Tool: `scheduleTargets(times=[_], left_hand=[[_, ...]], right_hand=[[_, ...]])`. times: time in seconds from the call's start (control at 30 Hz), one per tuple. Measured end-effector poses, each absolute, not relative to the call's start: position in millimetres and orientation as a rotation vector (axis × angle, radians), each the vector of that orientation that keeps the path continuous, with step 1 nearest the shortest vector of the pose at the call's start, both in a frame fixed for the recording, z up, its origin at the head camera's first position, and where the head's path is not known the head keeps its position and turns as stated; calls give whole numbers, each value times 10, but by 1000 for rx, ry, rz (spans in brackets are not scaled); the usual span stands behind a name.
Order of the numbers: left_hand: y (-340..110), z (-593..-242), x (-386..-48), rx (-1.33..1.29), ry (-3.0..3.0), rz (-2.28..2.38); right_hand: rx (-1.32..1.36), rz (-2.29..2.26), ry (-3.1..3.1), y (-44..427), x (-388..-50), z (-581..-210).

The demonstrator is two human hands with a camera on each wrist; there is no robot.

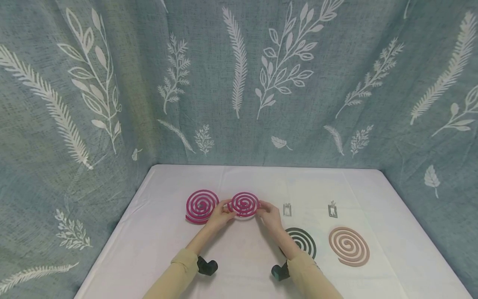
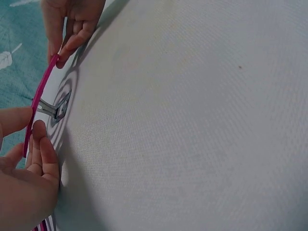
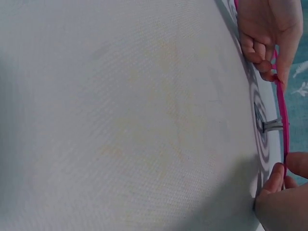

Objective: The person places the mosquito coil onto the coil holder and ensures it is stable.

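Observation:
Both hands hold a magenta mosquito coil (image 1: 244, 203) by opposite edges. My left hand (image 1: 220, 216) pinches its left edge between thumb and fingers, and the fingers of my right hand (image 1: 271, 216) grip the right edge. Seen edge-on in the left wrist view, the coil (image 2: 44, 84) is raised above the cloth, casting a spiral shadow. Under its middle stands a small metal coil stand (image 2: 60, 110), its upright reaching the coil; whether it bears the weight I cannot tell. Just left of my left hand, another magenta coil (image 1: 202, 205) appears to sit over a stand, partly behind that hand.
A dark green coil (image 1: 311, 243) lies partly behind my right forearm, with a brown coil (image 1: 349, 246) farther right. Two flat metal stands (image 1: 287, 204) lie behind them on the white tablecloth (image 1: 246, 257). A patterned blue-green curtain (image 1: 224, 141) encloses the table's back and sides.

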State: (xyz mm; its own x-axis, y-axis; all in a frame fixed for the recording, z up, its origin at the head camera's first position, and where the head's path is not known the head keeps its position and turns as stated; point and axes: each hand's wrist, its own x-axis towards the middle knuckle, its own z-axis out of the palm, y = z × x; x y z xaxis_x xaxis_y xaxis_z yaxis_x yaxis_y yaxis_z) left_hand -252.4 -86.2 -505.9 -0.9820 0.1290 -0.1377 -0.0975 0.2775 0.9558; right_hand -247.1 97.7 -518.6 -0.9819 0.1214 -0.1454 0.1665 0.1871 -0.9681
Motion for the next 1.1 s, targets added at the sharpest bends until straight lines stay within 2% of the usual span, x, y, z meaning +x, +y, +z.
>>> scheduleTargets(times=[0.2,0.43,1.1], left_hand=[[-845,-4754,-2371,55,2334,1768],[-874,-5079,-2533,4,2339,1751],[-883,-5082,-2515,10,2296,1772]], right_hand=[[298,-1952,2391,985,-2478,-5211],[291,-1950,2392,997,-2479,-5228],[202,-1947,2335,1036,-2458,-5213]])
